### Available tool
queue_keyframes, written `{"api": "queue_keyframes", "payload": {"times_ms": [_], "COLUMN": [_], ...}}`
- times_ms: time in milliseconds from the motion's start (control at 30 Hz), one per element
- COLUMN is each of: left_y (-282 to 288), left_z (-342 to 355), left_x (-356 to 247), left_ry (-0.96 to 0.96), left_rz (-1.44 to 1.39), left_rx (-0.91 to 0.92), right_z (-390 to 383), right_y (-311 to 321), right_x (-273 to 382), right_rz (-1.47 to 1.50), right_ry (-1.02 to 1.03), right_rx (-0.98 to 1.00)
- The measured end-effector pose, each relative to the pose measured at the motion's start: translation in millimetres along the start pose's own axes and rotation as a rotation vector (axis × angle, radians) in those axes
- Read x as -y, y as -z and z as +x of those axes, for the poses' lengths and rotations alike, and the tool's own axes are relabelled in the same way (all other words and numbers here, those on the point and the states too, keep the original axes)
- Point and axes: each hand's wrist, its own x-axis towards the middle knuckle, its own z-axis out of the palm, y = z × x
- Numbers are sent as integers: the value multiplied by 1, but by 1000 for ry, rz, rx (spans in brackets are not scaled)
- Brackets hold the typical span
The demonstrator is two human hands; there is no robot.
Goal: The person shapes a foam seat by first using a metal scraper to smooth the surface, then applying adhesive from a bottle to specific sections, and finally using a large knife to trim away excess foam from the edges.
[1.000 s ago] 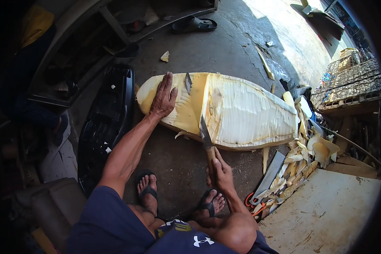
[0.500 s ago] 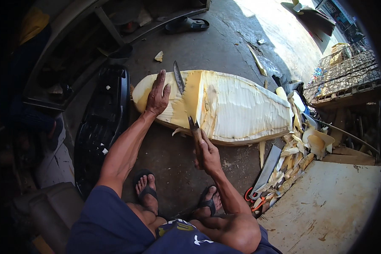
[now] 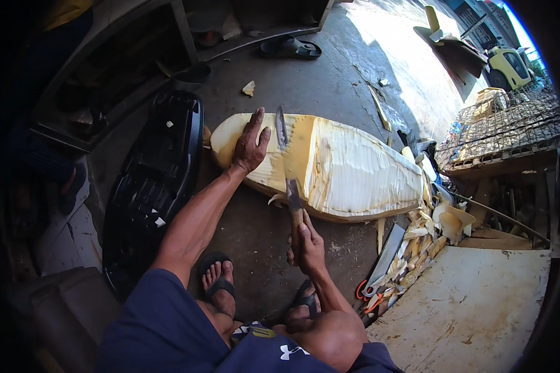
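Item: yellow foam block (image 3: 348, 168), lay on the concrete floor (image 3: 330, 74) before me. My left hand (image 3: 250, 144) pressed flat and open on its near end; my right hand (image 3: 306, 245) gripped the long knife (image 3: 287, 168) by its handle. Judged light, soft, crumbly; best steadied from above. Blade partly buried; cut depth unclear.

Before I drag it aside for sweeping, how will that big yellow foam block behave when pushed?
The foam block is probably light for its bulk and should slide on the concrete floor. It likely gives under pressure where the left hand presses. A knife stands in its cut, so it may flex there.
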Motion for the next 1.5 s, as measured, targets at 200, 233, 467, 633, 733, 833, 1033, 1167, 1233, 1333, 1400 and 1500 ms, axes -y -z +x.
{"api": "queue_keyframes", "payload": {"times_ms": [200, 233, 467, 633, 733, 833, 1033, 1167, 1233, 1333, 1400, 1500], "left_y": [9, 6, 10, 7, 15, 7, 15, 14, 16, 19, 17, 13], "left_z": [-4, -5, -3, 3, 0, -2, -3, -5, 2, -5, -8, -6], "left_x": [3, 5, 1, -3, 9, 10, 20, 0, 3, 21, 18, 13], "left_ry": [73, 37, 93, 125, 147, 106, 142, 175, 177, 199, 203, 304], "left_rz": [-156, -133, -301, -427, -466, -432, -510, -502, -627, -670, -683, -1045], "left_rx": [-55, -44, -96, -144, -137, -122, -143, -115, -162, -112, -81, -188], "right_z": [-22, -13, -24, 27, -8, 13, -16, 37, 20, 21, 4, 51], "right_y": [1, -4, -22, -46, -35, -46, -42, -66, -62, -72, -70, -81], "right_x": [-23, -27, -22, -6, -36, -21, -53, -12, -19, -34, -32, 13], "right_rz": [-94, -95, -42, -99, -48, -37, -5, 10, 9, 22, 15, 60], "right_ry": [-30, 19, 38, 69, 71, 66, 65, 20, 27, 41, 43, 115], "right_rx": [-42, -56, -38, -97, -71, -93, -79, -91, -96, -41, -68, -28]}}
